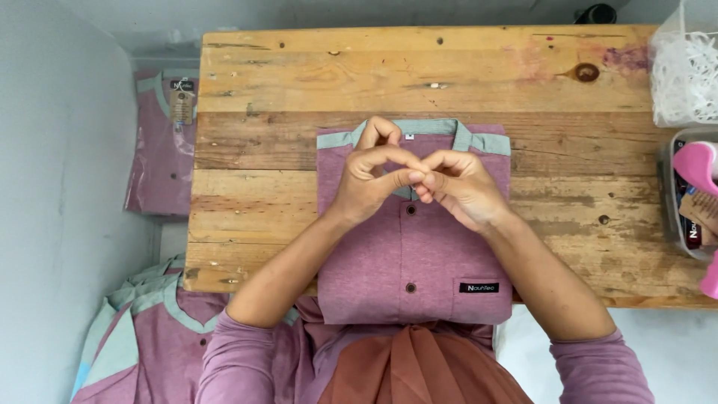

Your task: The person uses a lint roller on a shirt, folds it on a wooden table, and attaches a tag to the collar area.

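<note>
Two hands, left hand (pixel 372 182) and right hand (pixel 458 185), meet fingertip to fingertip, pinched together at the collar placket of a folded mauve shirt (pixel 413 254) lying mid-table on the wooden table (pixel 299 82).

Folded shirt (pixel 413 254) mauve, collar (pixel 426 129) grey-green; tabletop (pixel 299 75) brown wood.

Table (pixel 299 75): right in front of me.
Folded shirt (pixel 419 254): on the table, in the middle, at the near edge, collar at the far end.
My left hand (pixel 366 179): over the shirt, just below the collar.
My right hand (pixel 464 187): beside the left one, fingertips touching.
Bagged shirt (pixel 161 150): left of the table, lower down.
Shirt pile (pixel 149 329): left, nearer to me, below the table's near corner.
Plastic bag (pixel 684 67): far right corner of the table.
Tray (pixel 668 196): on the right edge, nearer me than the bag.
</note>
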